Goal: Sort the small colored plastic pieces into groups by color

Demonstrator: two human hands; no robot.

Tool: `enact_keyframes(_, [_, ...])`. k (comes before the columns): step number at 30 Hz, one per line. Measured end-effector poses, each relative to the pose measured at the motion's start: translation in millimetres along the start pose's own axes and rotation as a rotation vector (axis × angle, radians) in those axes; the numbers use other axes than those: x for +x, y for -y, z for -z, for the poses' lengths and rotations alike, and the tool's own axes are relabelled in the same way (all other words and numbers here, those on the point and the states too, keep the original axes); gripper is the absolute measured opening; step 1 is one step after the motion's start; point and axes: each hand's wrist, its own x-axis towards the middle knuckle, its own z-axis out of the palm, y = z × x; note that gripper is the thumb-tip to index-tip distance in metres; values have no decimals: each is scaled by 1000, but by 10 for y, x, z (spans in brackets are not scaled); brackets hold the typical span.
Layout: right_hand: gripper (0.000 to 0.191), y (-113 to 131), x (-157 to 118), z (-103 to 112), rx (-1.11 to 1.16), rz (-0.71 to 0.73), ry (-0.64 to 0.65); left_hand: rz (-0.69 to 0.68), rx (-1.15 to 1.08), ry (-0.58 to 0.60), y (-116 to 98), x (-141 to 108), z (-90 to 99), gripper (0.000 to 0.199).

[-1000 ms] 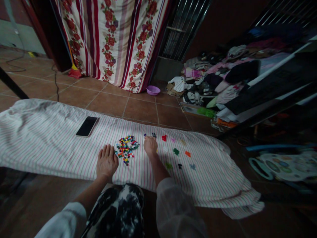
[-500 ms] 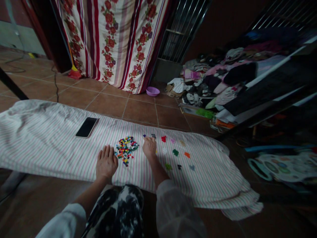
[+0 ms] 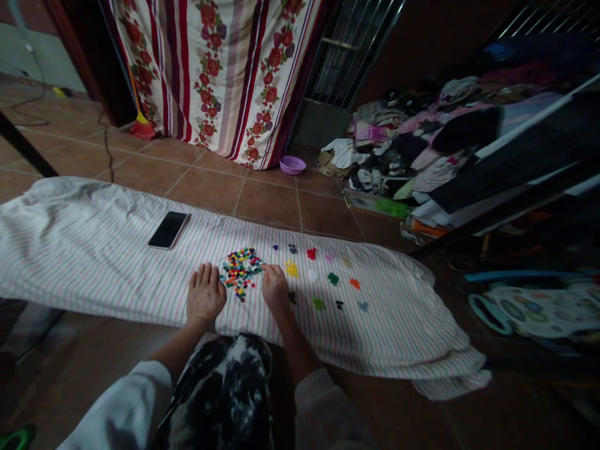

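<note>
A loose pile of small multicoloured beads (image 3: 240,270) lies on a striped cloth (image 3: 117,275). My left hand (image 3: 205,296) rests flat on the cloth at the pile's left edge, fingers stretched out. At the pile's right edge is my right hand (image 3: 275,289), its fingers curled and the fingertips close together by the beads; whatever they pinch, if anything, is too small to see. To its right sit small single-colour groups, among them yellow beads (image 3: 292,269), red beads (image 3: 311,253), white beads (image 3: 312,275), dark green beads (image 3: 333,279), orange beads (image 3: 355,283) and light green beads (image 3: 319,304).
A phone (image 3: 169,230) lies on the cloth to the left. Beyond the cloth are a tiled floor, a purple basin (image 3: 292,165), a floral curtain (image 3: 234,75) and a broom (image 3: 142,125). Heaped clothes (image 3: 422,144) fill the right back.
My right hand has drawn back from the dark blue and grey beads, down and left to the pile's edge, uncovering the yellow group. My left hand stays flat beside the pile.
</note>
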Motion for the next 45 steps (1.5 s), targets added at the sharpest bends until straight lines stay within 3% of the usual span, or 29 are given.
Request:
enact_keyframes(8, [32, 42, -341, -192, 167, 23, -45, -11, 31, -1, 11, 0, -13, 48])
enact_keyframes(15, [28, 46, -383, -240, 225, 59, -147, -16, 49, 5, 5, -4, -6, 49])
enact_keyframes(22, [24, 47, -383, -278, 122, 155, -140, -15, 71, 23, -1, -11, 20, 48])
enact_keyframes(31, [24, 58, -383, -276, 108, 107, -87, -29, 102, 18, -1, -21, 32, 48])
enact_keyframes(45, [21, 76, -396, -241, 187, 14, -145, -38, 148, 32, -2, -24, 44, 49])
